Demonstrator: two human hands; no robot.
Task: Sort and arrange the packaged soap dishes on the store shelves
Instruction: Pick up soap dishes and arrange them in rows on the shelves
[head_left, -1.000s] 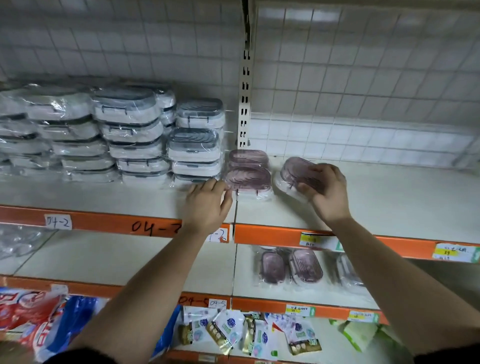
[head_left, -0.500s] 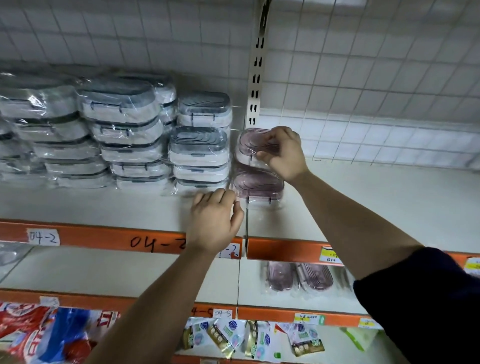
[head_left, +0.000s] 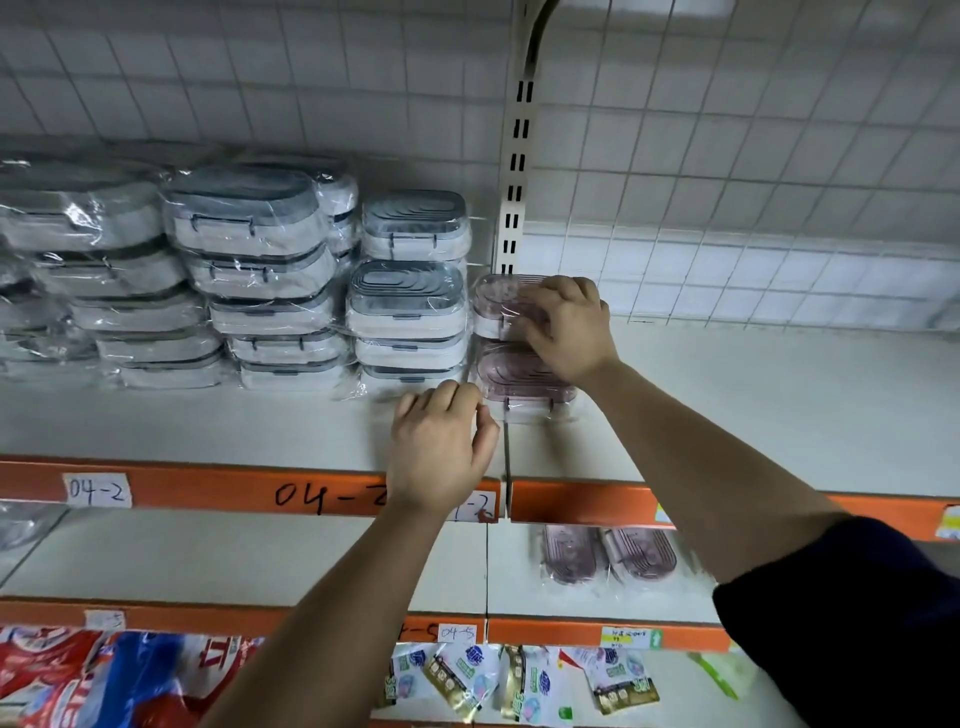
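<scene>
A pink packaged soap dish (head_left: 501, 306) sits at the back of the upper shelf (head_left: 779, 415), on another pink dish. My right hand (head_left: 569, 327) grips it from the right, fingers curled over its top. A second pink dish (head_left: 514, 376) lies in front, lower on the shelf. My left hand (head_left: 441, 449) rests on the shelf's front with relaxed fingers, holding nothing, just left of that dish. Stacks of grey-and-white packaged soap dishes (head_left: 405, 291) fill the shelf to the left. Two more pink dishes (head_left: 608, 553) lie on the shelf below.
An upright slotted post (head_left: 517, 171) rises behind the pink dishes, against a wire grid back. Orange shelf edges (head_left: 208, 491) carry handwritten labels. The bottom shelf holds small sachets (head_left: 519, 680) and red and blue bags (head_left: 78, 675).
My right hand carried a pink dish from the open shelf on the right to the back stack beside the post and now holds it there. The left hand has barely moved.
</scene>
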